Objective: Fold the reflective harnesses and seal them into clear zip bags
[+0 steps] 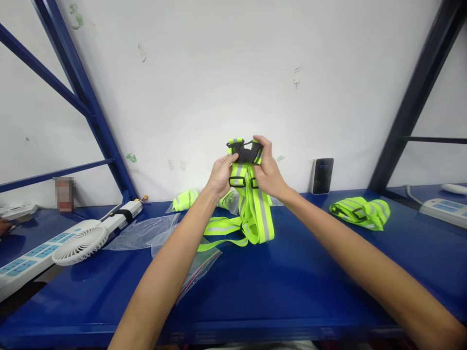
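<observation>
While both hands are up over the blue table (302,287), the left hand (221,176) is clamped on the left end of the black buckle (248,153), thumb in front, and the right hand (269,170) grips its right end (can't tell if it's fully latched). Neon reflective strap (265,218) hangs in loops directly below the grip, part trailing lower left. Clear plastic bags (142,233) left of and below the grip; folded strap bundle (370,213) well off to its right.

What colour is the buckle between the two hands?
Black: the buckle shows best in the head view.
</observation>
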`<action>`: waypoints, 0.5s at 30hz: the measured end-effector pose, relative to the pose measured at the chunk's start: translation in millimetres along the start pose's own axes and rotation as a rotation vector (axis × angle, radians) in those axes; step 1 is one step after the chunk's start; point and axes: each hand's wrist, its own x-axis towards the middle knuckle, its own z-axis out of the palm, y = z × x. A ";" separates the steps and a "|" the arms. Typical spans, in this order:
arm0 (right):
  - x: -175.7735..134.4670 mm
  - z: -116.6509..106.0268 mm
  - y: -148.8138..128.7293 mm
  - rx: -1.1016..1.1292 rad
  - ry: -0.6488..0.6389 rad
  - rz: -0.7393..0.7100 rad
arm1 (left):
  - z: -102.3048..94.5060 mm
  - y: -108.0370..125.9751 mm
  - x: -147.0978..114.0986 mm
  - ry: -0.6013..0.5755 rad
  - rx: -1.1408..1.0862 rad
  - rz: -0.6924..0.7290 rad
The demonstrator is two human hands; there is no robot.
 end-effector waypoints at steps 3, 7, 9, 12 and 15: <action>-0.5 2.6 1.5 0.008 -0.023 0.025 | 0.3 -7.3 1.6 0.043 0.025 0.026; -1.1 4.9 3.9 -0.012 0.025 0.016 | 0.5 -14.8 2.7 0.085 0.033 0.143; -0.4 2.9 3.5 -0.032 -0.010 -0.029 | -1.4 -16.3 3.2 0.122 0.015 0.154; 2.3 -3.1 1.8 -0.031 -0.154 -0.088 | -5.5 -17.0 4.6 0.164 0.003 0.115; 6.3 -8.6 1.7 0.020 -0.229 -0.057 | -7.6 -16.8 6.8 0.177 0.024 0.145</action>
